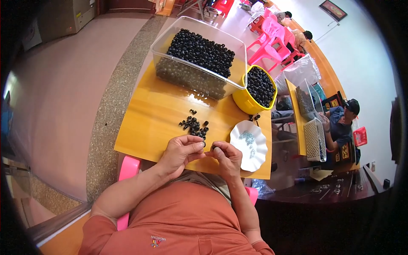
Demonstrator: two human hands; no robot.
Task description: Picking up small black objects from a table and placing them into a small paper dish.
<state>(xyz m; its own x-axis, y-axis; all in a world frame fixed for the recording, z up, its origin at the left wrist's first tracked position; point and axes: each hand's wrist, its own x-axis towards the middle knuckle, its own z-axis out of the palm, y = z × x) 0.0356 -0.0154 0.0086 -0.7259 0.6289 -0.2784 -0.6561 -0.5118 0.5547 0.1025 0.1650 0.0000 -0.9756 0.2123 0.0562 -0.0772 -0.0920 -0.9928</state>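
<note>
Over the near edge of a yellow-brown table, my left hand (pixel 180 154) pinches a small dark part at its fingertips, mostly covered by the thumb. Close beside it, my right hand (pixel 227 158) has thumb and forefinger closed on a small black ring-shaped part (pixel 213 147). Just beyond my left fingers lies a loose pile of small black parts (pixel 193 126). To the right of my right hand sits a white scalloped dish (pixel 260 148) with small clear or pale bluish pieces (pixel 247 140) in it.
A clear plastic bin (pixel 191 87) full of black parts stands at the table's far side. Beside it is a yellow tub (pixel 246 102) of similar parts. At right, another person (pixel 340 127) sits by a white perforated basket (pixel 314 138). Pink chairs (pixel 272 40) stand farther back.
</note>
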